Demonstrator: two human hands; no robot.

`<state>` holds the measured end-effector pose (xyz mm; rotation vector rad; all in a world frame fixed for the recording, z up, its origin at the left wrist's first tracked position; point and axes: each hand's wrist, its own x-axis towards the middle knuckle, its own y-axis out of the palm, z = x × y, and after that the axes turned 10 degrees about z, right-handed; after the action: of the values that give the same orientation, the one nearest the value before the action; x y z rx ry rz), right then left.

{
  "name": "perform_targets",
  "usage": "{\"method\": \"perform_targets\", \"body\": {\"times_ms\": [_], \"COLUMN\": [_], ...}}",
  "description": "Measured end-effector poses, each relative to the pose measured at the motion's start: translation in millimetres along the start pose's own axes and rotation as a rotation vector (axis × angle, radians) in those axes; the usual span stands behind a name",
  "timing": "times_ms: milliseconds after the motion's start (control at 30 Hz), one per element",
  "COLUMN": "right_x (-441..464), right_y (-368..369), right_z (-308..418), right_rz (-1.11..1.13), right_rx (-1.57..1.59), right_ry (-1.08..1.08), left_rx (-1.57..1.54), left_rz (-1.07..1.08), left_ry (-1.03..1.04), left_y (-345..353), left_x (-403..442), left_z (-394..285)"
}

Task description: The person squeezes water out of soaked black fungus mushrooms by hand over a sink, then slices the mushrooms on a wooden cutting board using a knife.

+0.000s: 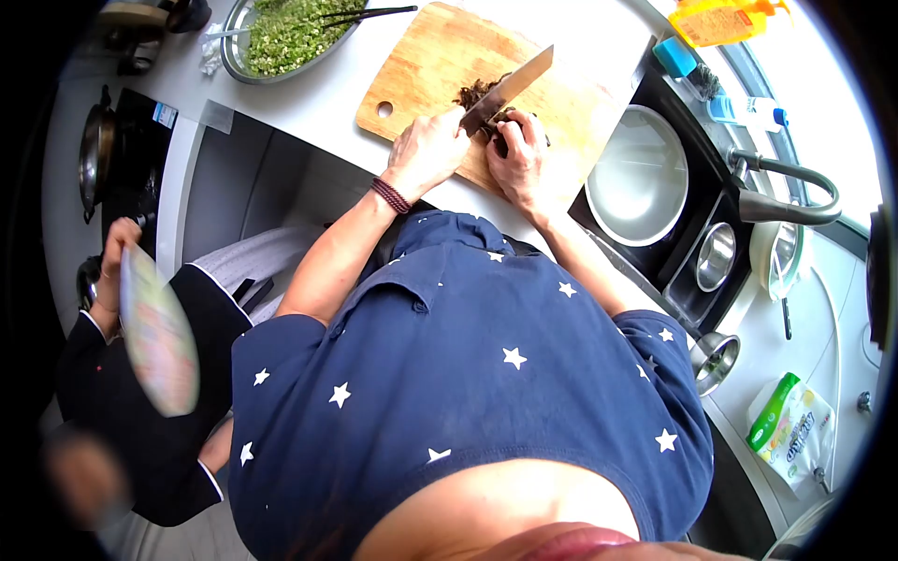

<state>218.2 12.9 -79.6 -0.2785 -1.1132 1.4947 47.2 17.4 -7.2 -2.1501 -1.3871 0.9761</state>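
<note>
My left hand (428, 150), with a dark braided band on its wrist, is closed round the handle of a cleaver (519, 86). The broad blade slants across a wooden cutting board (421, 61), its lower part against dark brown food that looks like wood ear fungus. A finely cut heap (475, 92) of it lies on the left side of the blade. On the right side, my right hand (517, 154) has its fingers curled over the uncut dark pieces and presses them to the board, close to the blade. The fingers partly hide these pieces.
A bowl of chopped greens (295, 37) with black chopsticks (369, 13) stands at the back left. To the right, a large bowl (641, 173) sits in the sink near the faucet (795, 187). On the left, another person in black (159, 318) holds a blurred, patterned fan-like thing (161, 337).
</note>
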Motion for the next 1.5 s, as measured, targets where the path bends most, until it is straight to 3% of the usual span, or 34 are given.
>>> {"method": "perform_targets", "body": {"times_ms": [433,700,967,1167,1500], "right_x": [1.9,4.2,-0.9,-3.9,-3.8], "right_y": [-5.0,-9.1,-2.1,1.0,0.4], "right_z": [2.3,10.2,-0.6,0.4,-2.6], "right_rz": [-0.033,0.13,0.036,-0.065,-0.035], "right_rx": [0.057,-0.009,0.002,0.037,0.054], "right_ry": [-0.003,0.057,0.014,0.098,0.108], "left_rx": [0.105,0.066,0.066,0.132,0.356], "left_rz": [-0.074,-0.089,-0.087,-0.051,-0.006], "left_ry": [-0.068,-0.08,-0.088,-0.13,-0.146], "left_y": [-7.0,-6.0,-8.2,-11.2,-36.7], "left_x": [-36.5,-44.9,-56.4,-76.7,-117.0], "left_z": [-4.0,0.1,-0.2,-6.6,-3.0]}}
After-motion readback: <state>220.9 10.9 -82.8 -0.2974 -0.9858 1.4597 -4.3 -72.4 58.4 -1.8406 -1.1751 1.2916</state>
